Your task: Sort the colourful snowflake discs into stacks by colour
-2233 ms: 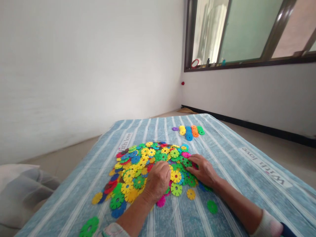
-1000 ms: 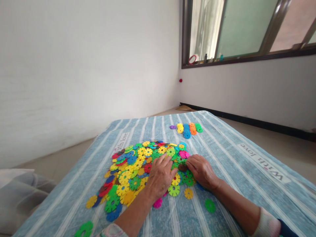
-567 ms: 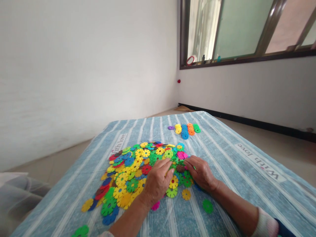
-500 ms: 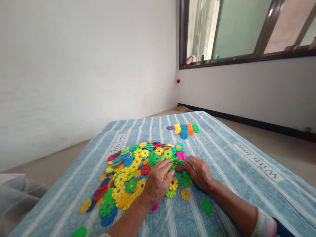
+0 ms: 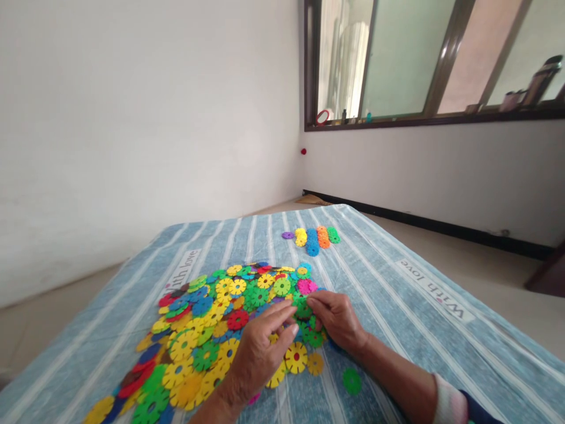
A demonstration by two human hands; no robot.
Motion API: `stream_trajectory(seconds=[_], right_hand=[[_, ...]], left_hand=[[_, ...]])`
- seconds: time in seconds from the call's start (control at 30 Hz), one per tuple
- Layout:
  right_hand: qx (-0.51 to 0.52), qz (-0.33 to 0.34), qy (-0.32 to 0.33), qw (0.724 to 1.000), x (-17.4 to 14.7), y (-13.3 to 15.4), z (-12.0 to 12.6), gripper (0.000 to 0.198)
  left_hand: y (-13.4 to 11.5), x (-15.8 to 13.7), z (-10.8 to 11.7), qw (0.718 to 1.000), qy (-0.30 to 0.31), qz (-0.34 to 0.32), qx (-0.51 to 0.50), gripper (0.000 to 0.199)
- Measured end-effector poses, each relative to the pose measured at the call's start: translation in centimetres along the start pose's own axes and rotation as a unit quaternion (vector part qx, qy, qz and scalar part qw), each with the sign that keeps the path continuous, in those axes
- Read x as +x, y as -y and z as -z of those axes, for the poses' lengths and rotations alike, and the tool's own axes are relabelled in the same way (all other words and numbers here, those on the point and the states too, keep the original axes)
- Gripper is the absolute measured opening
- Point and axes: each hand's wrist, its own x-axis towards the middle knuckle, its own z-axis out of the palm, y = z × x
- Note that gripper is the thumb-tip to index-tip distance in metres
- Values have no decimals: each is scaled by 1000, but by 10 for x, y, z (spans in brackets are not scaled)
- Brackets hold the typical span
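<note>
Notched plastic discs of many colours lie in a wide pile (image 5: 183, 344) on a blue striped cloth (image 5: 384, 306). My right hand (image 5: 339, 321), at the pile's right edge, pinches a green notched disc (image 5: 302, 307) between thumb and fingertips. Over the near side of the pile, my left hand (image 5: 260, 347) reaches toward that disc with its fingers stretched and its thumb apart. Its fingertips are close to the disc's left edge; whether they touch it I cannot tell. A pink disc (image 5: 308, 287) lies just beyond.
Toward the far edge, discs lie in short colour rows: a purple disc (image 5: 288, 235), then yellow, blue (image 5: 312, 244), orange and green ones. One loose green disc (image 5: 352, 381) lies near my right forearm. White walls and a window (image 5: 410, 59) stand behind.
My view has turned slightly right, so the cloth and pile sit further left. My right hand has lifted the green disc up a little, and my left hand's fingers are more spread.
</note>
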Motion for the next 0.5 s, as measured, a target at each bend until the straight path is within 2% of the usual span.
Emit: stream_trajectory(seconds=[0.17, 0.5], right_hand=[[69, -40, -11, 997, 0, 0, -4, 25], [155, -80, 3, 985, 0, 7, -6, 28]], left_hand=[[1, -2, -2, 998, 12, 30, -51, 24], [-3, -4, -5, 996, 25, 37, -71, 21]])
